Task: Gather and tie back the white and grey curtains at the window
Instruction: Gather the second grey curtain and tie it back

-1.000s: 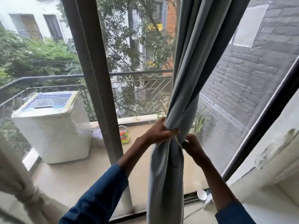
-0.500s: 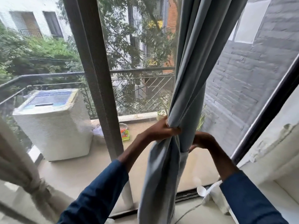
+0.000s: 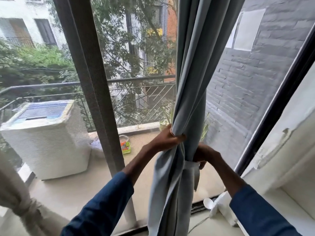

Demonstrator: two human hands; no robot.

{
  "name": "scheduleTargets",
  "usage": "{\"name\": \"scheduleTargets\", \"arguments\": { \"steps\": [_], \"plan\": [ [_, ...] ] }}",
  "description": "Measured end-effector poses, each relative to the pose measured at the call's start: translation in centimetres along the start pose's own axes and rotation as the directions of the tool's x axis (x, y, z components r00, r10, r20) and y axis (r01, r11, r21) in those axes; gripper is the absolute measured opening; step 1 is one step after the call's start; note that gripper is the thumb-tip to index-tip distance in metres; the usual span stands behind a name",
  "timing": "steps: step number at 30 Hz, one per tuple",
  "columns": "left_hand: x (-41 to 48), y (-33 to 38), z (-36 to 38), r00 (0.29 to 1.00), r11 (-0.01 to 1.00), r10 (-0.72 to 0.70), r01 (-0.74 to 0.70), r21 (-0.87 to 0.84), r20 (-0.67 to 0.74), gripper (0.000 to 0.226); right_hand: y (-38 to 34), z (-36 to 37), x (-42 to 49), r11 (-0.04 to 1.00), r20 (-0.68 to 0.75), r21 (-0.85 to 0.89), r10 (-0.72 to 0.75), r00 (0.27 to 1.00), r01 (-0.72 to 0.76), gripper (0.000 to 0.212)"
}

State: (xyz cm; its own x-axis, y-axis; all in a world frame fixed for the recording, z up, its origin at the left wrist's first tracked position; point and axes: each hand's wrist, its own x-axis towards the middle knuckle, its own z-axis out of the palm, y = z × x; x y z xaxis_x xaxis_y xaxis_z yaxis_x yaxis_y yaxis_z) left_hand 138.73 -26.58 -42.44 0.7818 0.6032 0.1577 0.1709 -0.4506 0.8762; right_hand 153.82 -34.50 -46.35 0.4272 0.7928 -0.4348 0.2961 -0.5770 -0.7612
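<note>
A grey curtain (image 3: 192, 68) hangs bunched into a narrow column in front of the window. My left hand (image 3: 167, 141) grips the gathered folds from the left at waist height. Just below and to the right, my right hand (image 3: 205, 154) holds a grey fabric tie band (image 3: 190, 165) that wraps round the right side of the bundle, its loose end hanging down. At the far lower left a white curtain (image 3: 15, 198) is gathered and knotted.
A dark window frame post (image 3: 92, 86) stands left of the grey curtain. Beyond the mesh are a balcony with a white washing machine (image 3: 46, 138) and a railing (image 3: 139, 80). A white spoon-like object (image 3: 208, 203) lies on the sill, with a white wall ledge (image 3: 289, 181) to the right.
My right hand has come round the right side of the bundle and drawn the tie band across it. My left hand keeps its grip on the folds.
</note>
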Motion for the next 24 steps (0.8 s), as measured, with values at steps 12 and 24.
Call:
{"name": "scheduleTargets", "arguments": {
  "steps": [12,24],
  "plan": [
    [-0.4,-0.3,-0.1,0.995,0.994,0.095,-0.097,-0.043,-0.033,0.021,1.8,-3.4,1.6,0.91,-0.349,-0.393,-0.017,0.937,-0.13,0.017],
    [-0.9,-0.8,-0.3,0.992,0.995,0.1,-0.101,-0.015,-0.075,0.013,3.0,-0.2,4.1,0.971,-0.647,0.232,0.196,0.737,-0.054,0.026]
  ]
}}
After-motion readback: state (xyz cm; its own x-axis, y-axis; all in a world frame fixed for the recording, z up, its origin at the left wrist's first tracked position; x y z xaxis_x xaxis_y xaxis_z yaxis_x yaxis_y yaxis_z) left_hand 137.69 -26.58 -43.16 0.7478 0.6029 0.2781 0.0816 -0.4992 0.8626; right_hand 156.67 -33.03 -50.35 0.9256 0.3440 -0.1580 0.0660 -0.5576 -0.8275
